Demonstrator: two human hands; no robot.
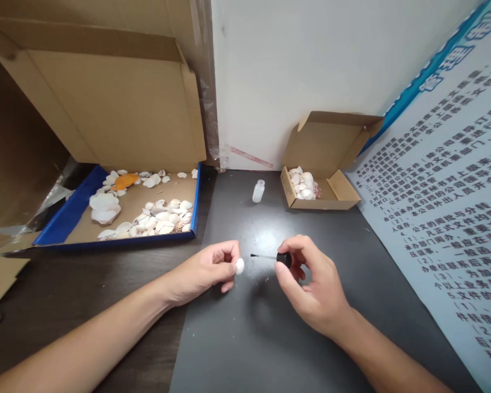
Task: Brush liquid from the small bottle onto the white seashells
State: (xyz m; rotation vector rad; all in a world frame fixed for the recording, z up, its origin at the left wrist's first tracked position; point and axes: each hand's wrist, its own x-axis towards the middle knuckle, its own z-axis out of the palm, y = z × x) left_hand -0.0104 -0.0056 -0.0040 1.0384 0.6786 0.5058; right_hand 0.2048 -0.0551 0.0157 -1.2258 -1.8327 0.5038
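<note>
Pinching a small white shell [239,266] between fingertips, the left hand [204,271] holds it just above the dark mat [270,338], while the right hand [311,286] grips the black cap of a thin brush [275,257], its tip pointed at the shell and just short of it. Behind them stands an open small bottle [258,191], flanked by a large blue-edged box of shells [143,210] and a small carton of shells [319,188].

The shell [239,266] in the left hand [207,270] is white; the brush [270,256] in the right hand [311,284] has a black cap. The mat [237,327] is dark grey, the tray [71,215] blue-rimmed, both boxes [323,164] brown cardboard, one shell [125,180] orange, the poster [445,218] pale with black lettering.
</note>
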